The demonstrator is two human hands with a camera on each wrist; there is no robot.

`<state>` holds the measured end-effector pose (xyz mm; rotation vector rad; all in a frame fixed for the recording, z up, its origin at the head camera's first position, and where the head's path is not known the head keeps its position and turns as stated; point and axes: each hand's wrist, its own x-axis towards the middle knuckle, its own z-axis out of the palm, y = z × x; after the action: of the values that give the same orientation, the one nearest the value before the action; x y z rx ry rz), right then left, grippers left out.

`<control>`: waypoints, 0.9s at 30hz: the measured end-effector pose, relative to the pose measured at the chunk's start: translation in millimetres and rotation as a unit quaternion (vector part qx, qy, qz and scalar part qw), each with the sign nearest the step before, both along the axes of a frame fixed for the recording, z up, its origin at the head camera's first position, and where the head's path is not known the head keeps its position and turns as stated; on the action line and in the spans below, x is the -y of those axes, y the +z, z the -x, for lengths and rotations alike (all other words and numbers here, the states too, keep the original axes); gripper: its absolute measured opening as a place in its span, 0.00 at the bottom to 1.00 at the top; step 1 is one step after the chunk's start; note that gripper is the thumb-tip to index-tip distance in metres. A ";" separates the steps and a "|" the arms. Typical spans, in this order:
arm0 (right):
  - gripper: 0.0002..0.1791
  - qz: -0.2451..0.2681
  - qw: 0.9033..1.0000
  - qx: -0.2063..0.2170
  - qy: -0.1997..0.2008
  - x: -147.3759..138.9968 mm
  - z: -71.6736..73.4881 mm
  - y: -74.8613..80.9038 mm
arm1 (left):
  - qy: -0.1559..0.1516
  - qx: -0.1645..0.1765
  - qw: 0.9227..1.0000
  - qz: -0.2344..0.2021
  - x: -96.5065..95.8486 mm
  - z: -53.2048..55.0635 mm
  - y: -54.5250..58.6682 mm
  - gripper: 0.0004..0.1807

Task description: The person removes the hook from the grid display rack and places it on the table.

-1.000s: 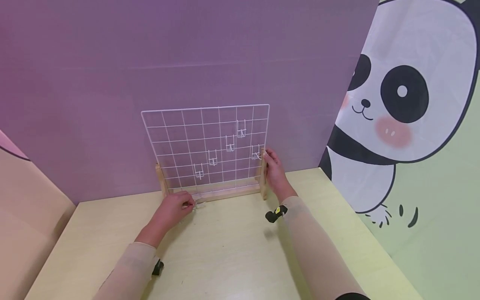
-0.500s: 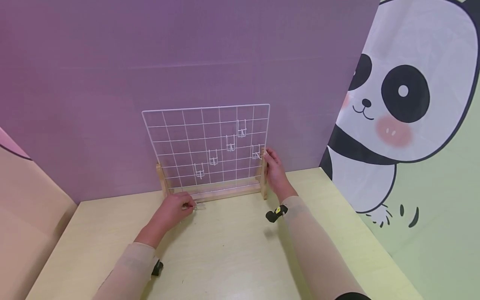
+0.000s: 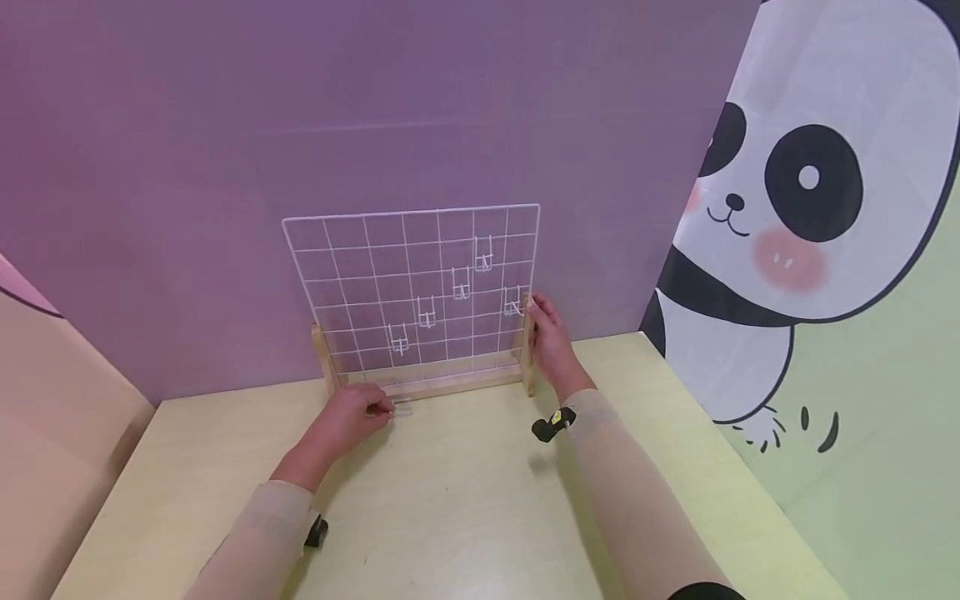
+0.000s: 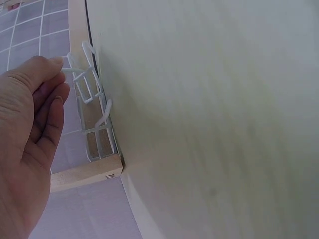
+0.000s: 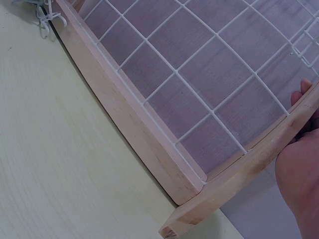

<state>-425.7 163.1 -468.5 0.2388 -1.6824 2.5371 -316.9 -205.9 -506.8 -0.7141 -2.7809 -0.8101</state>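
Observation:
A white wire grid panel (image 3: 420, 275) stands in a light wooden stand (image 3: 450, 386) near the back of the table. Several white wire hooks hang on it, four of them stepping up diagonally like the lower one (image 3: 400, 340). Low by the stand's left end, my left hand (image 3: 348, 423) pinches a white wire hook (image 4: 85, 82) between thumb and fingertips. Another loose hook (image 4: 101, 137) is just beside it, against the stand's base in the left wrist view. My right hand (image 3: 553, 346) holds the stand's right upright (image 5: 254, 169), fingers partly hidden behind it.
The pale wooden table (image 3: 465, 492) reaches forward from the stand. A purple backdrop (image 3: 420, 100) rises close behind the grid. To the right is a wall with a panda picture (image 3: 810, 200).
The hook in my left hand has turned slightly, and its wires now point more to the right. My right hand stays on the upright.

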 end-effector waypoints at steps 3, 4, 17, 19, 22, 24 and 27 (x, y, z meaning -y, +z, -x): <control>0.11 -0.002 1.000 -0.001 -0.001 0.2 -0.3 1.3 | -0.001 0.006 1.000 0.010 -0.5 0.3 -0.1 0.06; 0.11 -0.003 1.000 0.000 -0.002 0.2 -0.1 1.4 | 0.001 0.008 1.000 0.013 -0.8 0.2 -0.1 0.06; 0.10 0.000 1.000 -0.003 -0.008 2.0 -1.4 3.2 | -0.004 0.030 0.999 0.028 -3.0 -2.2 -1.0 0.07; 0.10 0.004 1.000 -0.004 -0.008 2.3 -1.4 3.2 | -0.006 0.036 0.999 0.028 -3.1 -2.7 -1.9 0.07; 0.10 0.003 1.000 -0.006 -0.009 2.5 -1.7 3.1 | -0.006 0.045 0.999 0.029 -2.4 -2.9 -4.1 0.08; 0.10 0.003 1.000 -0.006 -0.009 2.6 -2.4 3.3 | -0.007 0.045 0.998 0.031 -2.0 -2.7 -5.6 0.08; 0.10 0.002 1.000 -0.007 -0.010 3.2 -3.1 3.9 | -0.006 0.041 0.999 0.031 -1.0 -1.7 -7.4 0.08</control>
<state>-422.6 160.0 -464.6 0.2376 -1.6657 2.5174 -315.1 -204.9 -514.2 -0.7248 -2.8890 -0.7763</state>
